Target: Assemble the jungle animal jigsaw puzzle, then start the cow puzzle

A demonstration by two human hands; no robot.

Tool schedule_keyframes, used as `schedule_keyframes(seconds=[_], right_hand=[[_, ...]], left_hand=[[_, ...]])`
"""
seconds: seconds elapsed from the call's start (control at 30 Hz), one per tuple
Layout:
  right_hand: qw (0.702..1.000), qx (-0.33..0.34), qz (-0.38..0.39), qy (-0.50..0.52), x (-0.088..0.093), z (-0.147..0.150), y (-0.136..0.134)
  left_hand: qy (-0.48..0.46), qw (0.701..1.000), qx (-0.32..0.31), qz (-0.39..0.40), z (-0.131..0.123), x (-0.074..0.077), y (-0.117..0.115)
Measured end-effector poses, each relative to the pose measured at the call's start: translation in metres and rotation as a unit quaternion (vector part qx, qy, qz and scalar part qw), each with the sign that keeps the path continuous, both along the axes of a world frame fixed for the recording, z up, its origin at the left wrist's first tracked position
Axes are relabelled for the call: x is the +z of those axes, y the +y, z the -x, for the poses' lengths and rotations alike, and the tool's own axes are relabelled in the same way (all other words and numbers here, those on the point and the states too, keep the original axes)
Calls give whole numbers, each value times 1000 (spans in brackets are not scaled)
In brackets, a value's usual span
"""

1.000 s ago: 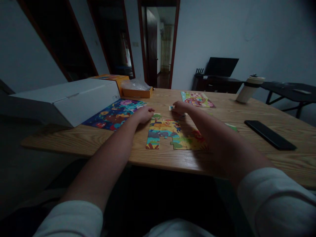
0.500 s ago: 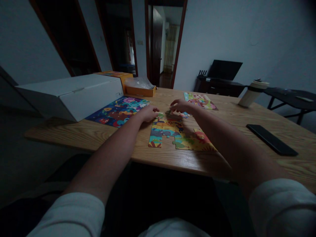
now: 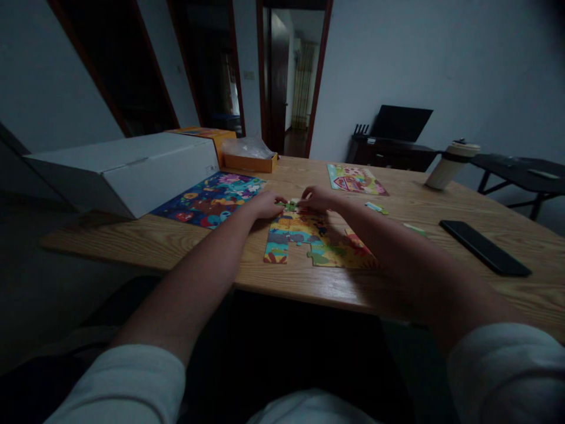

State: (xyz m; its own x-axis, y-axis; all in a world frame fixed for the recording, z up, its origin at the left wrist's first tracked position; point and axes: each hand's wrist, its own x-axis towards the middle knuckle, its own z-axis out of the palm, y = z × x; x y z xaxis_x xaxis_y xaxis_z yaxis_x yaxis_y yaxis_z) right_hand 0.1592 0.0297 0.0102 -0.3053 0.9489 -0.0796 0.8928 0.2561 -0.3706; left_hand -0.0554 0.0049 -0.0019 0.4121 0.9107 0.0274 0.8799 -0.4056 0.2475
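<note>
A partly joined colourful jigsaw [image 3: 309, 241] lies on the wooden table [image 3: 176, 241] in front of me. My left hand [image 3: 263, 204] rests at its far left corner, fingers curled onto a green piece [image 3: 290, 205]. My right hand [image 3: 318, 199] sits just right of that piece, fingers bent and pressing at the jigsaw's far edge. The two hands nearly touch over the green piece. Loose pieces [image 3: 376, 207] lie to the right of my right arm.
A white box [image 3: 128, 168] and a dark blue finished puzzle [image 3: 212, 199] are at the left, an orange box [image 3: 247, 160] behind. Another puzzle [image 3: 355, 178], a cup [image 3: 449, 165] and a black phone [image 3: 484, 255] lie to the right.
My right hand came back from the far side of the table toward the jigsaw's top edge, next to my left hand. A loose piece now shows to the right.
</note>
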Motion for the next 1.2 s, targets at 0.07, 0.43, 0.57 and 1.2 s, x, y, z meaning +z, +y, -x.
schedule_keyframes(seconds=[0.07, 0.43, 0.57, 1.2], right_hand=[[1000, 8, -12, -8, -4, 0, 3], [992, 118, -26, -36, -8, -10, 8], [992, 105, -40, -58, -9, -7, 8], [985, 142, -59, -77, -15, -7, 9]], left_hand=[[8, 1000, -6, -4, -1, 0, -1], [47, 998, -36, -14, -2, -4, 2], [61, 996, -49, -40, -3, -3, 0], [77, 996, -45, -3, -8, 3, -6]])
